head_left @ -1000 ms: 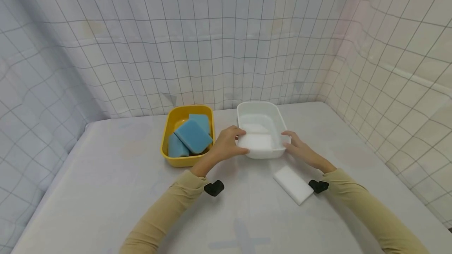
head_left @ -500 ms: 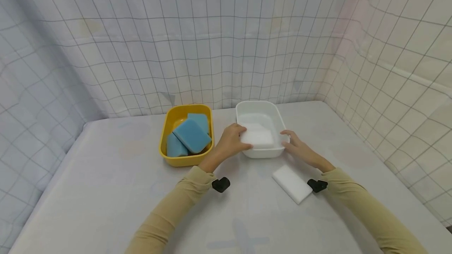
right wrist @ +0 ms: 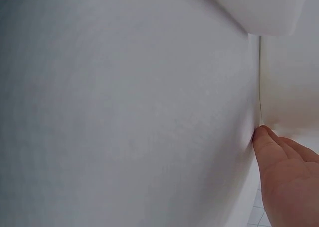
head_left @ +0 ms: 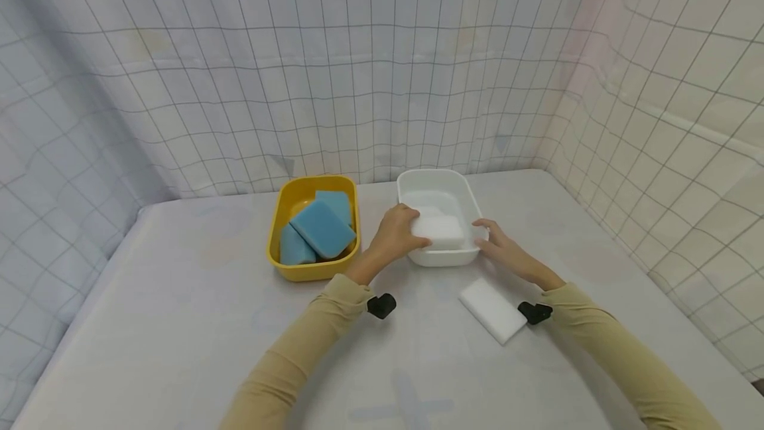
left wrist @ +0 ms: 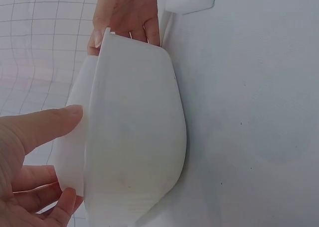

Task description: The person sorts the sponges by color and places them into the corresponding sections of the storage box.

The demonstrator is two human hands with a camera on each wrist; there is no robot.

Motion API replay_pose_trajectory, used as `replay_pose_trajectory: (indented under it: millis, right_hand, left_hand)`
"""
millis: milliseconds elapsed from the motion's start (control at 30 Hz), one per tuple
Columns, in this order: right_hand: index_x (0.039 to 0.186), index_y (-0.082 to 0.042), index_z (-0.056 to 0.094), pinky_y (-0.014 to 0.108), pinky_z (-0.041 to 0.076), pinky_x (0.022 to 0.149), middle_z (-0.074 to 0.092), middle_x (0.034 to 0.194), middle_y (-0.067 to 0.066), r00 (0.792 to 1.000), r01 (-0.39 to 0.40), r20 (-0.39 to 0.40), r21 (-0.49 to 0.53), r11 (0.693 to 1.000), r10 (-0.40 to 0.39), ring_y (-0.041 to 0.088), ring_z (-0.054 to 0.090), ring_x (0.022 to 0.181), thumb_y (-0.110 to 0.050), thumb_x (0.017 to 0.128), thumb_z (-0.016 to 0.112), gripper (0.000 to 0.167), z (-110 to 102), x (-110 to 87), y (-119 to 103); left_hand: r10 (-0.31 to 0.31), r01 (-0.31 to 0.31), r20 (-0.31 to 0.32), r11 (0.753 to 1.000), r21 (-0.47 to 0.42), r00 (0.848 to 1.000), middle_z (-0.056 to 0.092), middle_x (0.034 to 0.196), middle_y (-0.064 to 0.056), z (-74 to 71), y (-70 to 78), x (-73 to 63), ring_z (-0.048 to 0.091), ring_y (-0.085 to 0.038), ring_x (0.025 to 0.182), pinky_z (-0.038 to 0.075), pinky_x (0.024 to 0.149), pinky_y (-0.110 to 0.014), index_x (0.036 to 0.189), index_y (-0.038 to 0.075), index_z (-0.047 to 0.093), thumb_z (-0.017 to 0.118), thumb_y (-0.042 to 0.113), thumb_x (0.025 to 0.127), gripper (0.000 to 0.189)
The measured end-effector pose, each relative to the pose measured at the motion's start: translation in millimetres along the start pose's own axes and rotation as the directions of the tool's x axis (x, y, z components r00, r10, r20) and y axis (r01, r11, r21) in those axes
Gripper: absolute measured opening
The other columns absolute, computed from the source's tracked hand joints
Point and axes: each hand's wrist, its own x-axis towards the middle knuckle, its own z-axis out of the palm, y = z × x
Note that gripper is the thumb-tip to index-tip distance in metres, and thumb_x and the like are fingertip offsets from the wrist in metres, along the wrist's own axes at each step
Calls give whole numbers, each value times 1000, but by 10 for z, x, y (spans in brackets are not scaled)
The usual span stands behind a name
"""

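My left hand (head_left: 396,234) pinches a white block-shaped sponge (head_left: 442,234) at its left end, thumb toward me and fingers on the far side. The sponge lies level across the near part of a white plastic tub (head_left: 444,258). In the left wrist view the sponge (left wrist: 70,147) stands partly above the tub's rim, its lower part hidden behind the wall. My right hand (head_left: 506,252) grips the tub's right side near the front corner, thumb at the rim and fingers against the outer wall. A second white sponge (head_left: 492,310) lies flat on the table in front of the tub.
A yellow tub (head_left: 307,273) with several blue sponges (head_left: 324,229) stands left of the white tub, close to my left forearm. White cloth (head_left: 179,297) covers the table. Grid-patterned curtains (head_left: 310,71) hang behind and at both sides.
My left hand has moved slightly right with the white sponge, bringing it from over the tub's near left edge further into the tub. The right hand keeps its place on the tub.
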Motion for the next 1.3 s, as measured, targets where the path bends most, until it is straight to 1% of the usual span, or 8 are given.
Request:
replay_pose_trajectory:
  millis: [67,233,500,667,833,967,1100,1300]
  right_hand:
    - [143,-24,16,66,31,104,13,152,30,1000,-1,6,8,1000,1,49,24,137,-40,100,37,51,-1,-1,-2]
    - [144,-24,16,66,32,104,15,151,31,1000,-8,8,12,1000,8,49,24,137,-42,100,37,51,7,1,-6]
    - [143,-23,16,69,25,107,3,155,28,1000,0,11,47,999,-1,51,11,140,-41,100,36,50,22,11,-4]
    - [142,-23,17,67,27,107,6,154,28,1000,-4,12,45,999,4,50,16,140,-42,100,36,50,30,20,0]
    - [142,-26,18,60,35,104,23,149,28,1000,-14,-1,16,1000,15,44,32,133,-44,100,37,50,24,8,-1]
    - [142,-27,18,54,39,100,31,145,27,1000,-18,-7,0,1000,18,40,40,127,-44,99,38,50,15,-1,-7]
    - [143,-27,17,57,39,101,29,145,29,1000,-20,4,2,1000,20,42,38,129,-43,100,38,50,4,-8,-14]
    - [143,-27,15,65,30,107,20,150,30,999,-30,14,17,999,30,47,27,137,-44,100,37,51,-9,-12,-6]
  left_hand:
    - [1,-1,-1,1000,1,1000,60,119,-19,6,13,18,55,-31,111,46,99,-39,121,-4,59,80,27,74,60]
    - [-9,8,18,1000,9,1000,60,120,-19,50,44,65,54,-31,113,46,100,-38,122,-5,58,80,25,74,61]
    - [-9,5,53,997,80,999,60,119,-19,103,72,101,54,-31,113,47,100,-38,121,-5,59,80,27,73,61]
    - [-24,14,81,993,120,996,60,118,-18,126,86,118,55,-29,111,48,98,-37,121,-4,59,81,28,73,61]
    - [-34,24,93,995,101,995,59,120,-18,122,108,109,55,-29,112,49,99,-35,123,-3,59,80,26,74,61]
    - [-25,16,97,996,91,995,59,121,-18,114,116,96,55,-28,113,49,99,-35,123,-3,59,79,26,75,59]
    - [-6,-4,106,995,96,994,60,120,-18,114,116,94,56,-28,112,50,97,-35,122,-4,60,77,25,78,55]
    - [17,-25,86,995,92,996,59,121,-19,121,109,85,56,-29,114,50,98,-35,121,-5,59,75,22,80,52]
